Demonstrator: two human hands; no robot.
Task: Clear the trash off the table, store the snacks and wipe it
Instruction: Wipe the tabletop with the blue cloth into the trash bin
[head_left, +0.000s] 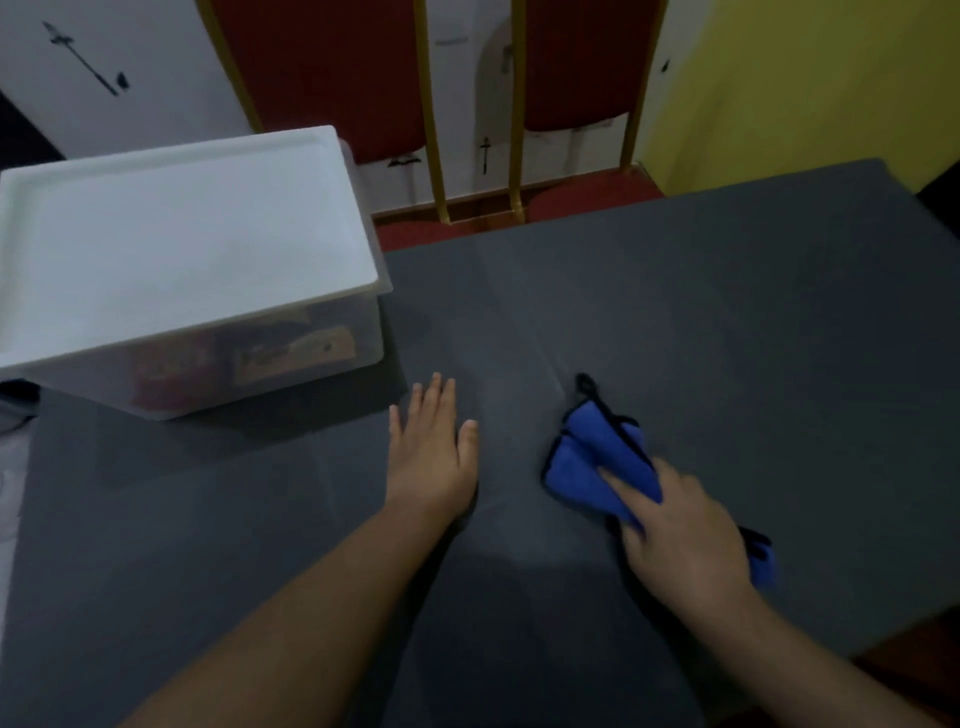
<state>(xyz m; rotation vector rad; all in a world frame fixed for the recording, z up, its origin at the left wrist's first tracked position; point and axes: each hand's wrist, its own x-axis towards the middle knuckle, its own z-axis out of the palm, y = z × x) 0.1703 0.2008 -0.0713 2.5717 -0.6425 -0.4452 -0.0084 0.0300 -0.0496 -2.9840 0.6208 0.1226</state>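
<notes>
Blue microfibre cloth with black edging (597, 462): bunched and folded, lying on the dark grey flat-topped bench (727, 338) a little right of the middle and toward the near edge, with a black hanging loop sticking out at its far end and a further blue corner showing past the wrist on the right. Right hand (685, 540): palm down on the near part of the cloth, fingers fairly straight and pressing it against the bench surface; the outline is blurred, so whether any fingers curl round the fabric cannot be told. Left hand (434, 447): lying flat on the bench just left of the cloth and apart from it, fingers straight and close together, thumb out to the right, holding nothing. Translucent white plastic storage box (291, 358): standing at the far left corner of the bench, closed by a white rectangular lid with a raised rim (176, 244); red and orange packets (291, 353) show dimly through the near wall, too hazy to identify. Two red upholstered chairs with gold metal frames (431, 104): standing side by side beyond the far edge of the bench, against a white wall (130, 52). Yellow wall (805, 78): behind the far right corner of the bench.
</notes>
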